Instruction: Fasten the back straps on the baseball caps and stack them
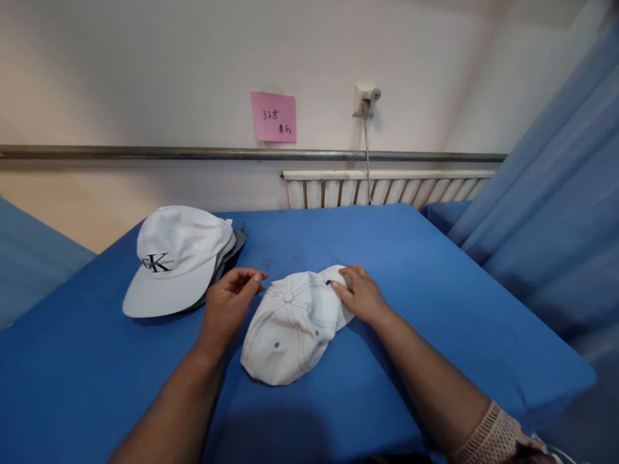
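Note:
A white baseball cap (pixel 285 322) with contrasting stitching lies on the blue-covered table in front of me, its crown toward me and its brim pointing to the far right. My right hand (pixel 360 293) grips that brim, thumb on top near a small dark blue mark and fingers at the far edge. Left of the crown, my left hand (pixel 235 296) hovers with fingers loosely bent and thumb near the index finger; nothing shows in it. Beyond it sits a stack of caps, topped by a white cap (pixel 178 251) with black "CK" lettering; darker caps peek out underneath.
The blue-covered table (pixel 464 348) reaches to the wall. A pink note (pixel 273 117) with handwriting is stuck above a metal rail (pixel 193 153). A plugged socket (pixel 363 102) trails a cord past the white radiator (pixel 333 190). Blue curtains (pixel 546 193) hang at the right.

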A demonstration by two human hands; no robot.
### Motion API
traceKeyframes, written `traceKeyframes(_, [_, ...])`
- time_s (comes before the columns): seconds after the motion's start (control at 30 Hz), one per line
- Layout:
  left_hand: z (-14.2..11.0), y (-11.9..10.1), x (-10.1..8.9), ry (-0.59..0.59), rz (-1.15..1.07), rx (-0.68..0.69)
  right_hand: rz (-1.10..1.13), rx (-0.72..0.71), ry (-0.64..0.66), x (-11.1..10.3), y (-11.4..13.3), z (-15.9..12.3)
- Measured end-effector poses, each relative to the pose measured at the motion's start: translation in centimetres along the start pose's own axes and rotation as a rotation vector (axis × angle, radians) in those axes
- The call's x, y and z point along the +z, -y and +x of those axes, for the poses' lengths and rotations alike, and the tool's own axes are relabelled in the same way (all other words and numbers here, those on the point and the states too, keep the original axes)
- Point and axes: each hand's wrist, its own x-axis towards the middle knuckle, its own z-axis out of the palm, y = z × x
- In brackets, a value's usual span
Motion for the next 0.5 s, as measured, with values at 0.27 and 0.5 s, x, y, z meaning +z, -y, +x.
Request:
traceKeyframes(0.27, [0.6, 0.5, -0.3, -0.147, -0.094, -0.022, 0.391, 0.363, 0.004, -1.1, -0.7, 1.0])
traceKeyframes(0.5, [1.5, 1.1, -1.2, -0.212, -0.186, -0.082, 0.956, 0.592, 0.442, -4.7, -0.9, 0.8])
